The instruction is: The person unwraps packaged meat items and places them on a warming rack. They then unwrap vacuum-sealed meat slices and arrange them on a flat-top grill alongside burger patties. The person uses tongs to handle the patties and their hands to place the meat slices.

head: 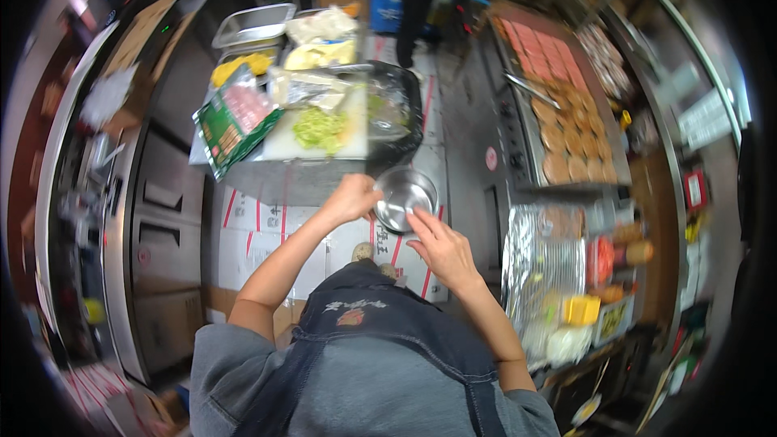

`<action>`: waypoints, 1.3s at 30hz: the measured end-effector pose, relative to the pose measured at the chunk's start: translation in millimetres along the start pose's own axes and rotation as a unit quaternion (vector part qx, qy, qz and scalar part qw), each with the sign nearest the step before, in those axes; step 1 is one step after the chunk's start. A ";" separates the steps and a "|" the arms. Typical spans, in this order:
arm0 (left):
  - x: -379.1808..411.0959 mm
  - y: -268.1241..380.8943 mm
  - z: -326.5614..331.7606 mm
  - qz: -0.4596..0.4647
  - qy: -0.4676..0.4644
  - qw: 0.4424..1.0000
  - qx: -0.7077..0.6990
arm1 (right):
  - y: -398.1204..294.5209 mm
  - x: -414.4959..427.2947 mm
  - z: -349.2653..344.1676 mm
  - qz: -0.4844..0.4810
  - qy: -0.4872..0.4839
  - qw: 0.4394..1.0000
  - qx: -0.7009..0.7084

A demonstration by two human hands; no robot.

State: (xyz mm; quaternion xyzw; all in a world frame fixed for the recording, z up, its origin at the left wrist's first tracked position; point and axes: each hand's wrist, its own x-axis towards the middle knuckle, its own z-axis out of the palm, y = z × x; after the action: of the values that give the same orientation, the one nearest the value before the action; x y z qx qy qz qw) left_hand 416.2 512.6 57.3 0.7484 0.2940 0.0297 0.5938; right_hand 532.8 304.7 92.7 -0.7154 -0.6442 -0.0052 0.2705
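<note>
A round stainless steel bowl [405, 194] is held over the floor, just off the front edge of a worktable. My left hand [353, 195] grips its left rim, fingers curled. Over the bowl's near right rim reach the fingers of my right hand [444, 249], with the thumb apart on the outer side. Blur hides whether that hand grips the rim. Shredded lettuce [318, 128] lies on a white cutting board [273, 144] beyond the bowl. A black plastic bag [413, 115] hangs at the board's right, with clear plastic and green scraps inside.
Left of the lettuce lies a green package of pink sliced meat [238, 118]. At the right, a griddle [528, 155] carries browned round patties [567, 142], pink meat [540, 48] and metal tongs [531, 90]. A person's dark-clothed legs [416, 6] stand beyond. Cardboard [315, 221] covers the floor.
</note>
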 end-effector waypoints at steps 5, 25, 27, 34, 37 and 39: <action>-31.6 -79.0 2.7 -0.165 -0.078 0.951 -0.248 | 43.9 27.9 31.1 -0.063 -0.253 0.962 0.079; -266.1 -240.8 -167.3 -0.176 0.222 0.861 -0.423 | -241.0 223.7 240.8 -0.362 -0.334 0.870 0.023; -296.3 -257.4 -203.4 -0.176 0.331 0.815 -0.441 | -317.7 231.9 273.7 -0.424 -0.292 0.854 0.079; -419.0 -341.7 -322.4 -0.146 0.576 0.635 -0.494 | -486.9 289.1 374.9 -0.510 -0.323 0.756 0.254; -478.0 -399.6 -376.2 -0.165 0.664 0.562 -0.465 | -535.2 344.6 438.4 -0.418 -0.329 0.780 0.329; -514.0 -441.1 -410.9 -0.185 0.713 0.511 -0.443 | -562.3 397.2 501.2 -0.393 -0.313 0.787 0.358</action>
State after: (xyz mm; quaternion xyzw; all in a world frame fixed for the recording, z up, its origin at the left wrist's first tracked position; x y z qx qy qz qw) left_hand -348.3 680.1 -65.4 0.0439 0.6989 0.5692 0.4308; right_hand -90.5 880.3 20.1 -0.2146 -0.8745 0.3447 0.2654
